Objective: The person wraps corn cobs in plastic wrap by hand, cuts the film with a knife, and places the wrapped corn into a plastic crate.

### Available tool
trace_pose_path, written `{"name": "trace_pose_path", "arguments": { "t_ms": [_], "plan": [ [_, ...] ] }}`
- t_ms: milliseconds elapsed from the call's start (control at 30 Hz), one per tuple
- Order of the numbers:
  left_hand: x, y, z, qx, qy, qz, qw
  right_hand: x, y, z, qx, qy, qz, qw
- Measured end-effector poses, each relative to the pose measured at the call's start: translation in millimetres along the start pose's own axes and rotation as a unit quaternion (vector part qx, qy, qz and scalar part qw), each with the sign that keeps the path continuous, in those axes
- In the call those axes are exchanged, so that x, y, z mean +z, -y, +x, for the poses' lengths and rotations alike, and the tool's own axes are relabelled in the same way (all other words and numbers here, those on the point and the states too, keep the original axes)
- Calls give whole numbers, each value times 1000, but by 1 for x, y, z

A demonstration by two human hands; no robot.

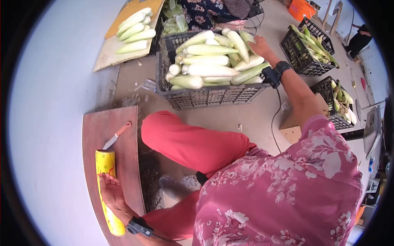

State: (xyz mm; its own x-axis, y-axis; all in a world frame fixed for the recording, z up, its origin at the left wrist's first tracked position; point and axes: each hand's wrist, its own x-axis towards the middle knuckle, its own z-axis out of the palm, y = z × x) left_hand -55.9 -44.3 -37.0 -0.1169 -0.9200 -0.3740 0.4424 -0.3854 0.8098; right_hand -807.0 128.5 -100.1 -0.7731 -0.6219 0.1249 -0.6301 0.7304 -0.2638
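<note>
My right hand (261,47) reaches into the back right corner of a black plastic crate (205,98) heaped with husked, pale green ears of corn (211,60). Its fingers are closed around the end of one ear of corn (247,39) lying there. On the left, my left hand (111,192) rests palm up against a yellow printed roll (106,162), fingers loosely bent and holding nothing. Beyond the roll's far end lies a knife (117,135) with a reddish handle. Both roll and knife are on a reddish-brown board (123,162).
Several ears of corn lie on a board (106,53) at the upper left. Crates with corn and husks (305,61) (338,117) stand on the right, near an orange bucket (301,10). A cable (274,119) crosses the floor. Another person (361,39) stands far right.
</note>
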Motion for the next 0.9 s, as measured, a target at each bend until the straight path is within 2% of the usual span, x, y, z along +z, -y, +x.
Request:
{"name": "trace_pose_path", "arguments": {
  "t_ms": [100, 133, 267, 367, 433, 467, 533, 600, 633, 667, 767, 800, 900],
  "plan": [
    [4, -1, -12, 1, -7, 4, 1000, -17, 21, -27, 44, -112, 50, 991],
    [2, -1, -12, 4, -12, 4, 1000, -29, 28, -36, 24, -79, 12, 997],
    [-11, -3, -9, 4, -26, 8, 1000, -6, 6, -25, -48, -7, 23, 999],
    [-9, 2, -6, -9, -30, 8, 999, -8, 13, -29, 2, 5, 2, 1000],
    [-11, 5, -4, -17, -34, 8, 999, -3, 13, -36, -7, -87, 6, 996],
    [-16, 6, 0, -24, -38, 11, 999, -6, 17, -48, -38, -169, 15, 985],
    [-23, 7, 3, -36, -28, 18, 999, -15, 32, -82, -101, -221, 43, 969],
    [-41, 9, 13, -48, -15, 10, 999, -4, 43, -120, -188, -198, 62, 960],
    [-49, 9, 18, -55, -10, 6, 998, -6, 51, -144, -213, -150, 40, 965],
    [-55, 8, 20, -69, 17, 6, 997, -3, 54, -158, -263, -129, 84, 952],
    [-55, 7, 15, -69, 12, 18, 997, 26, 52, -183, -304, -60, 51, 950],
    [-52, 7, 12, -61, -18, 21, 998, 35, 51, -187, -291, -37, 43, 955],
    [-62, 2, 9, -58, 1, 25, 998, 52, 51, -193, -268, 12, 13, 963]
  ]
}}
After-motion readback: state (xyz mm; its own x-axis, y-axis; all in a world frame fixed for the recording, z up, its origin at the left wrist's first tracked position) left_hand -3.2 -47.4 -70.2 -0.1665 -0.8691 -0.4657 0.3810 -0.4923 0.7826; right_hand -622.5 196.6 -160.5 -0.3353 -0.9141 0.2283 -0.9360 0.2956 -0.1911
